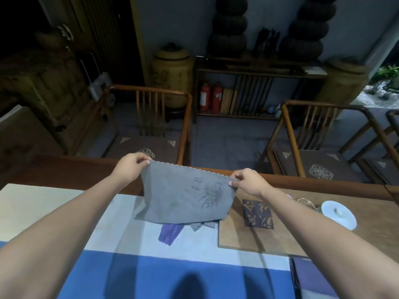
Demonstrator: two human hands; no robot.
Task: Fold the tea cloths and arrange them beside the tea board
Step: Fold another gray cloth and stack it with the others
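A grey tea cloth (183, 195) with a faint bamboo print hangs spread in the air above the table. My left hand (129, 167) pinches its top left corner and my right hand (248, 182) pinches its top right corner. Under its lower edge lie a purple cloth (169, 233) and part of another grey cloth (201, 225) on the white and blue table mat. To the right sits the tan tea board (235, 234) with a dark square of calligraphy.
A white lidded cup (338, 214) and a glass vessel (305, 202) stand at the right of the wooden table (367, 216). A dark blue folder (313, 277) lies at the near right. Two wooden chairs (155, 117) stand beyond the table's far edge.
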